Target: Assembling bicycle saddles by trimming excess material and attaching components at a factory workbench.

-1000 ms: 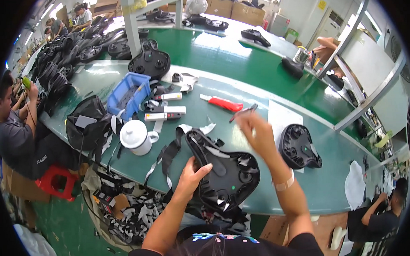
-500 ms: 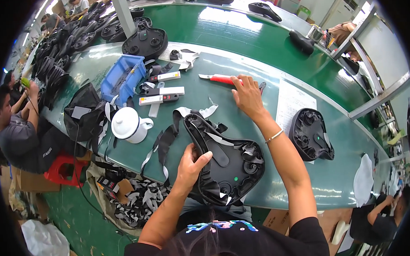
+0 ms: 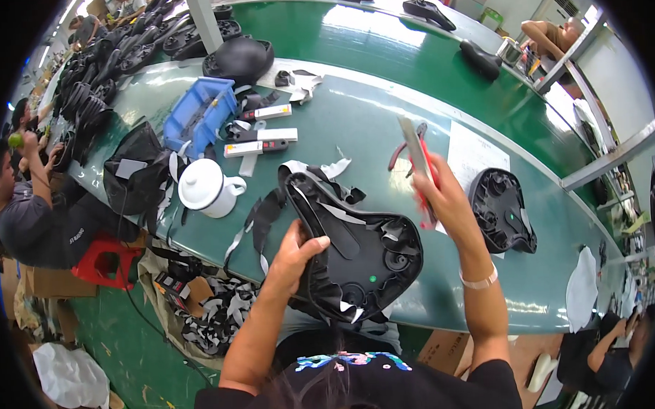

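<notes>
Betw. thumb & fingers of worker's L hand (image 3: 295, 259), black saddle (image 3: 354, 236) is gripped by its edge, underside up. R hand (image 3: 448, 199) has fingers wrapped round red cutter (image 3: 417, 157); pliers (image 3: 397, 156) lie just past them, 2nd saddle (image 3: 502, 211) to their right.

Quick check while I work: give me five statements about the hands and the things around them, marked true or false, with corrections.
1. The left hand grips the seat. True.
2. The right hand is empty. False: it holds the red knife.
3. The mug lies on its side. False: it stands upright.
4. The blue bin is farther from the left hand than the mug. True.
5. The gripped seat's hollow side faces down. False: it faces up.
</notes>
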A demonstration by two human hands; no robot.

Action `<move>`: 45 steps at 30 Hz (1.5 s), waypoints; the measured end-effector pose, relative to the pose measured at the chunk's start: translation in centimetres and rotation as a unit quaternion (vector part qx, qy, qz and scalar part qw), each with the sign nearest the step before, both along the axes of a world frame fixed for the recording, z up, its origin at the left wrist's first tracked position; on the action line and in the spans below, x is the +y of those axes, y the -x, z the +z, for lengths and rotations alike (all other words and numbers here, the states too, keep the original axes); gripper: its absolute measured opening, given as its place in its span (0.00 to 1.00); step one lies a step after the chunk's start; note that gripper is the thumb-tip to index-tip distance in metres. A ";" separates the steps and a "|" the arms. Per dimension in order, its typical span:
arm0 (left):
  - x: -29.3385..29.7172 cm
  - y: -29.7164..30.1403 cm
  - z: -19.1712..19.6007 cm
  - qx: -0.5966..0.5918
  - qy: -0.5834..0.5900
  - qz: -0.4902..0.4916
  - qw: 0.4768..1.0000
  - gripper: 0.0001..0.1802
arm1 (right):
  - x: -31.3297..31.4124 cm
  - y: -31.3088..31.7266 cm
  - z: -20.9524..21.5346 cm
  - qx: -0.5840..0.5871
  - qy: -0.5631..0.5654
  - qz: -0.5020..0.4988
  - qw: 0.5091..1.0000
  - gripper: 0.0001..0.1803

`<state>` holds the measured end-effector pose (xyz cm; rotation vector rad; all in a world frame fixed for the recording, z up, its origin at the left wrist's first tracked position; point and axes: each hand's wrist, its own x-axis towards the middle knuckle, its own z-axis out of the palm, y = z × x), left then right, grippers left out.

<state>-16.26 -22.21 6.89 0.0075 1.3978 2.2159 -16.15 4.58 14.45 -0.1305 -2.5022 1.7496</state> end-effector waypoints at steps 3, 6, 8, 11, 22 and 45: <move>0.0 1.5 0.8 0.005 0.044 -0.029 0.999 0.32 | 1.2 -7.6 -0.2 -0.050 -0.080 0.004 0.996 0.24; -0.1 3.4 2.3 0.024 0.122 -0.095 0.988 0.28 | 0.7 -11.9 -1.2 0.080 -0.212 0.051 0.973 0.26; 0.4 3.9 4.0 0.027 0.164 -0.125 0.978 0.25 | 0.4 -11.9 -1.1 0.155 -0.313 0.065 0.935 0.30; 1.6 4.3 6.5 0.061 0.186 -0.176 0.965 0.26 | 0.3 -10.8 -1.1 0.205 -0.467 0.125 0.851 0.32; 2.1 4.0 4.7 0.082 0.213 -0.118 0.966 0.21 | -3.0 -16.5 -6.2 -0.008 -0.390 0.064 0.919 0.39; 0.4 -0.5 5.7 0.558 0.478 0.066 0.675 0.29 | -4.3 -9.0 -1.7 0.005 0.164 -0.132 0.978 0.31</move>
